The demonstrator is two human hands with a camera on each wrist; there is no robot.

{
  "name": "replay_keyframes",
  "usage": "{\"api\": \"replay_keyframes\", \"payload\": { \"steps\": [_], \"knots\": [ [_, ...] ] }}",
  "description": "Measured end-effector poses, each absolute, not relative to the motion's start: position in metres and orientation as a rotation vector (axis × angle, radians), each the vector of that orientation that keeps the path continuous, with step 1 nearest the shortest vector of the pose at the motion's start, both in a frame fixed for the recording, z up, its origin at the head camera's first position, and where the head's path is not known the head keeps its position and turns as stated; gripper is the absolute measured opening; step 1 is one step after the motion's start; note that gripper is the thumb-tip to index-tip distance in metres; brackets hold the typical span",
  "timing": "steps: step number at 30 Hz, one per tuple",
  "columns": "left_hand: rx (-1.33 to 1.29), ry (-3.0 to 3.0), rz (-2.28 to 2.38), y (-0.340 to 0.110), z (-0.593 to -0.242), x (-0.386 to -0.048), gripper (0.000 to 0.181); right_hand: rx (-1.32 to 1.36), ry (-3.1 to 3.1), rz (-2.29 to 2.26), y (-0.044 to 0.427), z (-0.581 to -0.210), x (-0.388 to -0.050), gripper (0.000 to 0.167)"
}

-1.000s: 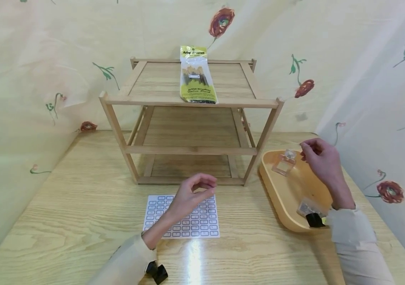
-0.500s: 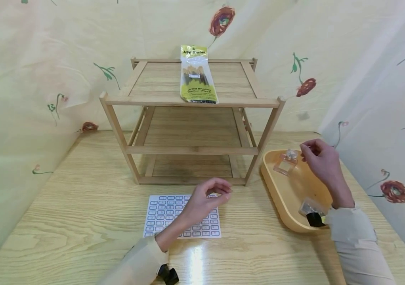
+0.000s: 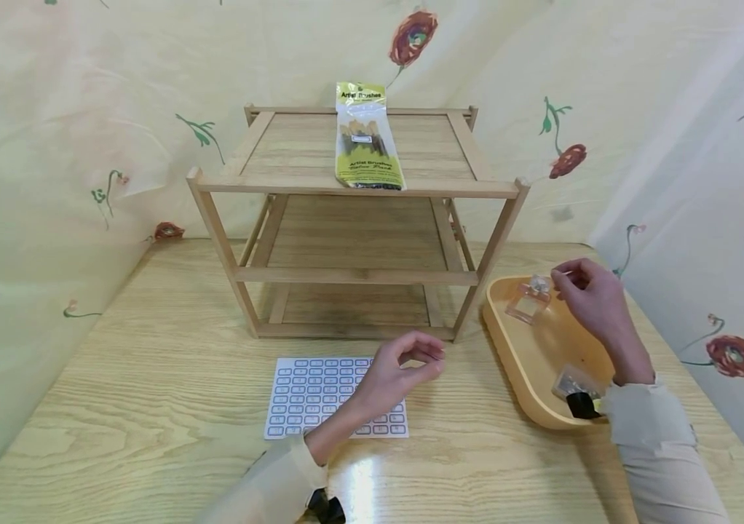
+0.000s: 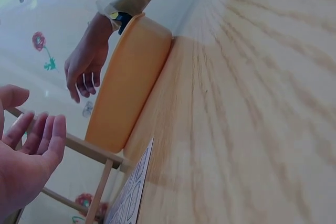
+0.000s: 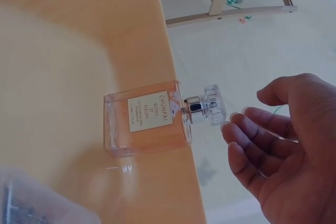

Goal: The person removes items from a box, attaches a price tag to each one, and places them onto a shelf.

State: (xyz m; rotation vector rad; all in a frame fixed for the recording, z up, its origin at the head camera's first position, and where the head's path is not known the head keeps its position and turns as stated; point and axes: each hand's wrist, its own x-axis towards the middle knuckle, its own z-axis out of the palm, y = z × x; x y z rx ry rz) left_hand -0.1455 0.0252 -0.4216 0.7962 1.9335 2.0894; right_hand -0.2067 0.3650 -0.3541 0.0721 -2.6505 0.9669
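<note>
The right hand hovers over the back of the yellow tray, fingers loosely bent, holding nothing visible. In the right wrist view, its fingertips are close to the clear cap of a pink perfume bottle lying in the tray; a small gap shows between the right hand and the cap. The left hand is above the right part of a sheet of printed labels on the table. Its fingers curve with the thumb apart in the left wrist view, where the left hand appears empty.
A three-level wooden rack stands at the back centre. On its top shelf lies a pack of artist brushes bearing a small white label. A clear packet lies in the tray's front part, partly behind a black wrist strap.
The left hand has moved right across the label sheet, towards the tray. The right hand stays nearly still by the bottle. The head view has shifted slightly.
</note>
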Motion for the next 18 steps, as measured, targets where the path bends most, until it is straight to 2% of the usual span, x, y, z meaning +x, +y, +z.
{"api": "replay_keyframes", "payload": {
  "steps": [9,18],
  "knots": [
    [0.765,1.866,2.131,0.041,-0.426,-0.143,0.035,0.133,-2.676,0.887,0.371,-0.357,-0.208,0.030],
    [0.655,1.803,2.161,0.052,-0.427,-0.138,0.034,0.124,-2.767,0.839,0.372,-0.359,-0.211,0.038]
  ]
}}
